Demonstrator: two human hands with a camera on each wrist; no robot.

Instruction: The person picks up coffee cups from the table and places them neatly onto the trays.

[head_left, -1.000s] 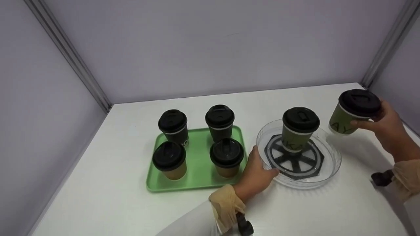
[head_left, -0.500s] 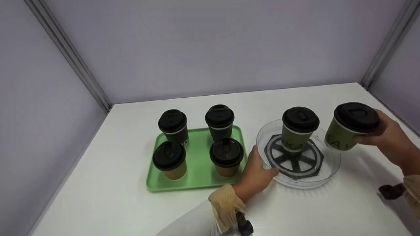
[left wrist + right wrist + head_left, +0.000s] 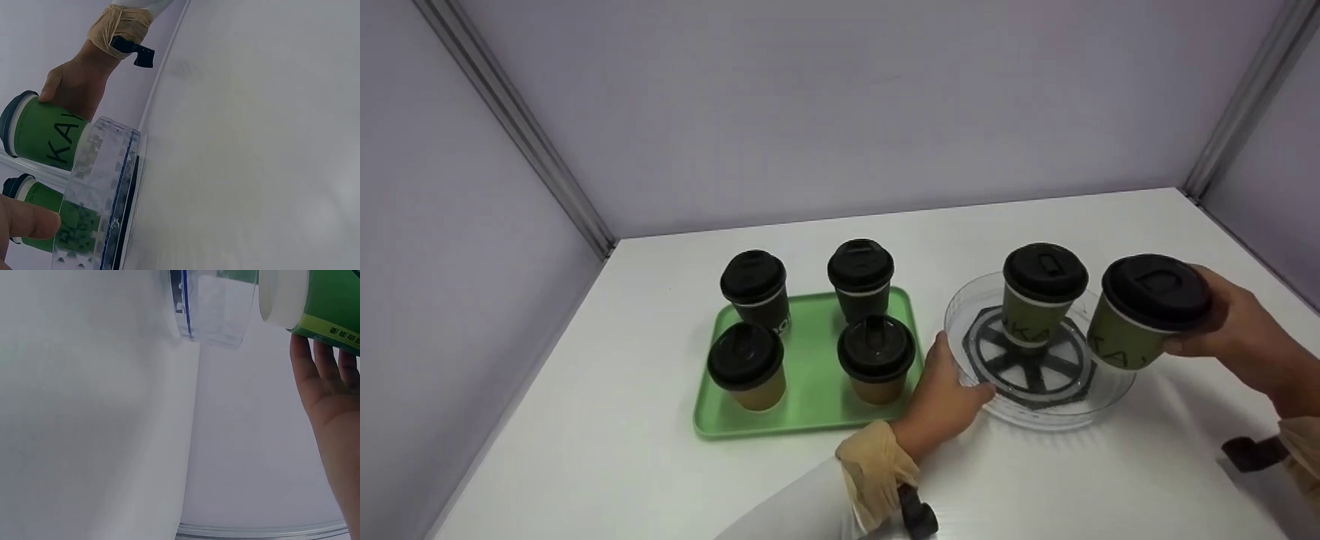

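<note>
My right hand [image 3: 1234,337] grips a green paper coffee cup [image 3: 1129,341] with a black lid. The cup hangs slightly tilted over the right rim of a clear round tray [image 3: 1012,414]. In the left wrist view that held cup [image 3: 48,135] has its base close to the tray wall [image 3: 107,152]. Another lidded green cup [image 3: 1031,319] stands inside the tray, on a dark wheel-shaped pattern. My left hand [image 3: 941,405] rests against the tray's left side, thumb and fingers spread along the outer wall. The right wrist view shows fingers [image 3: 323,371] under the held cup.
Left of the clear tray, a green rectangular tray [image 3: 814,367] bears several black-lidded cups: dark ones [image 3: 765,311] behind, brown ones [image 3: 761,391] in front. Pale walls [image 3: 870,112] enclose the white table [image 3: 585,390] at the back and sides.
My right hand has brought the green cup left and toward me, from beyond the clear tray to over its right rim. The left hand and the other cups stay in place.
</note>
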